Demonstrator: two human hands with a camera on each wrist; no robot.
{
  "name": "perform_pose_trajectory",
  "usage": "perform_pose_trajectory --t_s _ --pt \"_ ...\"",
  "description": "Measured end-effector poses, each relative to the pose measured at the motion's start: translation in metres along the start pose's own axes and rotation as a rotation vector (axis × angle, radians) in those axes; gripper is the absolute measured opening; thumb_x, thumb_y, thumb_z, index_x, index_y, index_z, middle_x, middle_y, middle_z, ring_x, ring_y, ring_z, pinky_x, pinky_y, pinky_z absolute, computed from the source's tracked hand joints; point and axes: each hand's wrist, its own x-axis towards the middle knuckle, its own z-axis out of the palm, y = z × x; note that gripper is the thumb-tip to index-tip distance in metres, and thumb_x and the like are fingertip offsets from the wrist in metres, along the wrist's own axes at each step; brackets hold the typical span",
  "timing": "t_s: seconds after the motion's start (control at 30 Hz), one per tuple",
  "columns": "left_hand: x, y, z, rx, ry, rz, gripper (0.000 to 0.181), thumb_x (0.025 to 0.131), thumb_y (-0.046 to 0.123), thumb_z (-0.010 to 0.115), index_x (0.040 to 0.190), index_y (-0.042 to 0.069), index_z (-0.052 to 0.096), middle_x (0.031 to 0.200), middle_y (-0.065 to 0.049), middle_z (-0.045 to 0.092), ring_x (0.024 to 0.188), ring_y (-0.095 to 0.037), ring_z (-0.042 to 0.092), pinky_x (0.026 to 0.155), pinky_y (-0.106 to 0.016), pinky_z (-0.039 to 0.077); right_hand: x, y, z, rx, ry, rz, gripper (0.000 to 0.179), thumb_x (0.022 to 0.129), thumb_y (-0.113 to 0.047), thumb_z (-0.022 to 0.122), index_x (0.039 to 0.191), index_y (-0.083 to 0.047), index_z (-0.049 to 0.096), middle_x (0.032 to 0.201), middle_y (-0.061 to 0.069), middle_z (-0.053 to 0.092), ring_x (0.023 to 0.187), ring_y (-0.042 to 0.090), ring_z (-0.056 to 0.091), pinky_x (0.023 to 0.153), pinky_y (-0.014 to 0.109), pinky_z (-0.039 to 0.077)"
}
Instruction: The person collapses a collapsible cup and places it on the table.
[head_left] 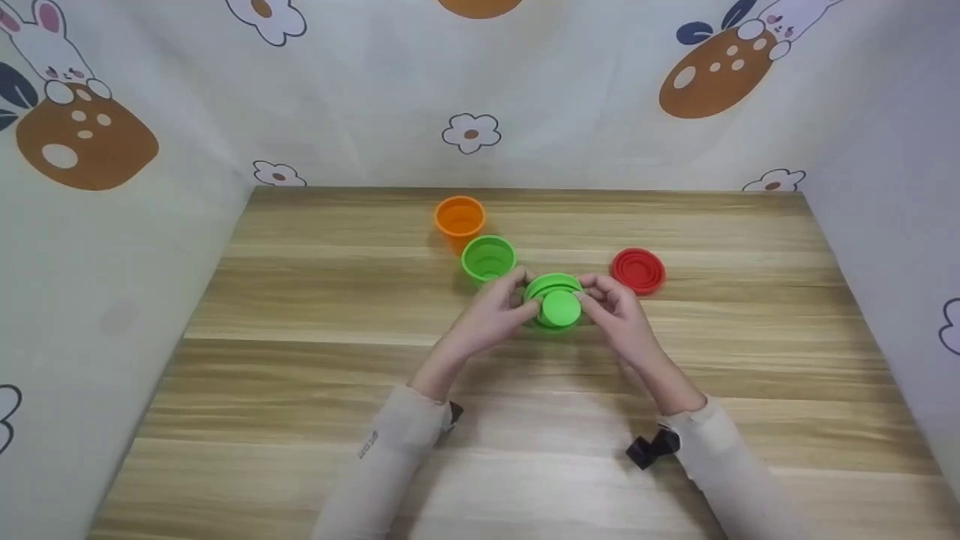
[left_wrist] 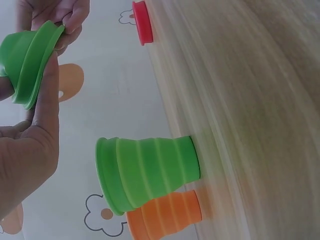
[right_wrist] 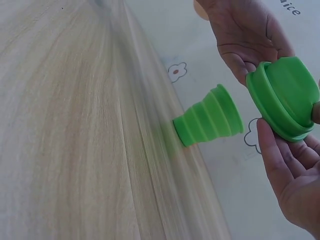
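Both left hand [head_left: 495,309] and right hand [head_left: 621,313] clamp fingers on a partly collapsed green cup [head_left: 560,307], raised above the bench [head_left: 300,300], right of the standing green cup [head_left: 489,257]. The held cup's interior and some fingertips are hidden. The standing cup partly covers an orange cup [head_left: 460,217]; rightward lies a red disc [head_left: 637,271].
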Motion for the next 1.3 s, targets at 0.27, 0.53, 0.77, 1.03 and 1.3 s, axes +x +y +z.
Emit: perform_pose_trajectory --t_s 0.27,0.53,0.77,1.03,1.3 --pt "0.0 0.0 -0.001 0.004 0.03 -0.015 0.017 0.095 0.008 0.058 0.111 0.001 0.058 0.123 -0.014 0.063 0.11 -0.018 0.056 0.1 -0.035 0.05 -0.004 0.0 -0.009 0.062 -0.199 -0.02 0.035 0.093 0.001 0.049 0.128 -0.001 0.052 0.111 -0.007 0.069 0.103 0.007 0.065 0.084 0.027 0.06" --pt "0.0 0.002 0.0 0.023 0.037 -0.039 0.019 0.097 0.011 0.057 0.114 0.002 0.059 0.123 -0.014 0.065 0.102 -0.017 0.058 0.091 -0.031 0.053 -0.002 0.002 -0.004 0.014 -0.132 -0.065 0.034 0.091 0.01 0.05 0.125 0.011 0.048 0.105 -0.011 0.069 0.096 0.006 0.065 0.08 0.02 0.058" --pt "-0.002 0.002 0.001 -0.063 -0.007 -0.052 0.028 0.093 0.008 0.056 0.12 0.001 0.054 0.133 -0.017 0.058 0.118 -0.025 0.062 0.097 -0.033 0.055 -0.001 0.001 0.0 -0.01 -0.057 -0.051 0.036 0.089 0.015 0.048 0.125 0.016 0.047 0.103 -0.009 0.068 0.093 0.007 0.065 0.078 0.02 0.058" --pt "-0.002 0.0 0.003 -0.082 -0.009 -0.045 0.036 0.085 0.004 0.062 0.119 0.002 0.052 0.128 -0.016 0.059 0.114 -0.025 0.064 0.093 -0.03 0.056 -0.002 0.0 0.002 0.003 -0.035 -0.042 0.035 0.089 0.015 0.047 0.124 0.014 0.049 0.101 -0.007 0.068 0.09 0.008 0.066 0.075 0.021 0.058" --pt "-0.001 0.0 0.004 -0.082 0.013 -0.037 0.035 0.086 0.0 0.062 0.12 0.002 0.052 0.126 -0.017 0.059 0.1 -0.019 0.065 0.08 -0.024 0.056 -0.002 0.0 0.001 0.01 -0.065 -0.047 0.035 0.089 0.011 0.05 0.124 0.007 0.051 0.102 -0.007 0.069 0.092 0.007 0.065 0.077 0.022 0.057"
